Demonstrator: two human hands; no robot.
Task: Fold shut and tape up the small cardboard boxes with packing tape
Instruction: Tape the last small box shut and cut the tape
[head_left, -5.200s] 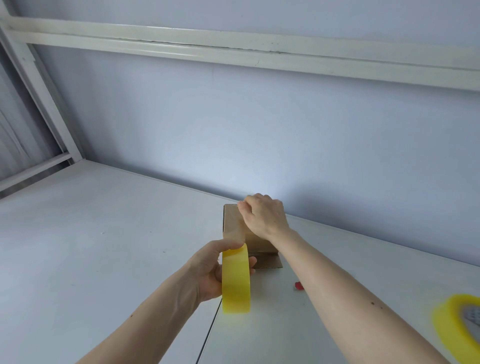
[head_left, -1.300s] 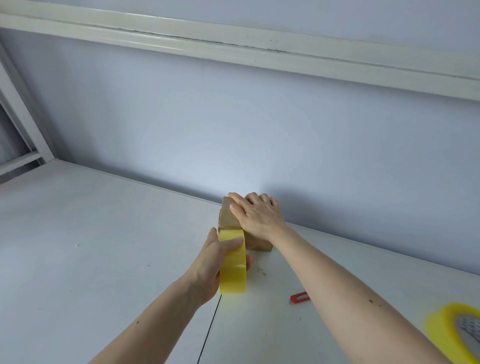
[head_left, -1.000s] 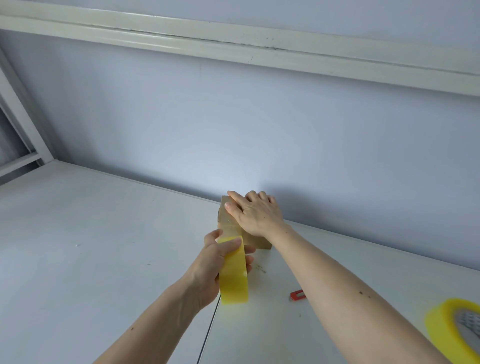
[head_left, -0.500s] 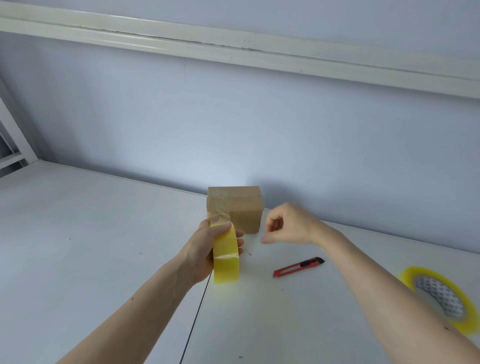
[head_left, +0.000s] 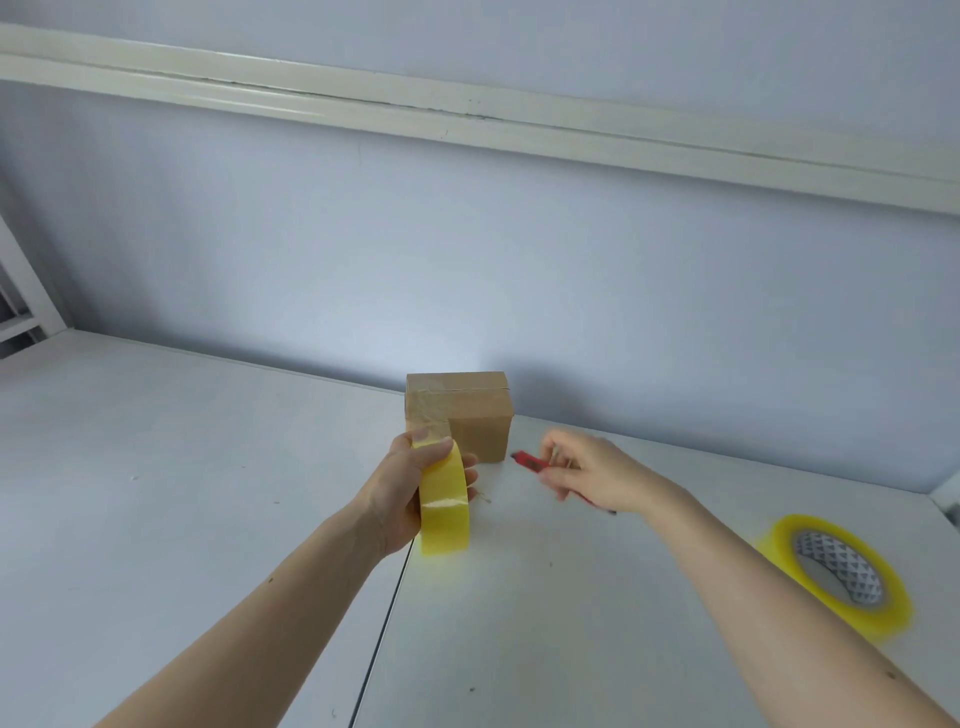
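White tabletop (head_left: 156, 467) against pale wall: box (head_left: 457, 413) near the back edge, flaps down, clear tape across the top and down the near left face. Left hand (head_left: 410, 493) curled round a yellow tape roll (head_left: 444, 506), upright, just in front of the box, with a strip running from roll to box. Right hand (head_left: 587, 475) closed round a red knife (head_left: 530, 461), tip just right of the box; blade out or not, cannot tell. Second roll (head_left: 836, 571) flat at far right.

Box probably light, likely empty, stiff at the edges but soft mid-panel: apt to slide under any pull on the tape, so best steadied with a flat palm on the lid or gripped by opposite side walls. Tape thin, sticky, prone to folding on itself; best kept taut off the roll.

Against half a second earlier: knife off the table and in the right hand, which was empty and loosely curled; left hand and roll lower, nearer; more of the second roll in view. Against a second earlier: right palm off the lid.
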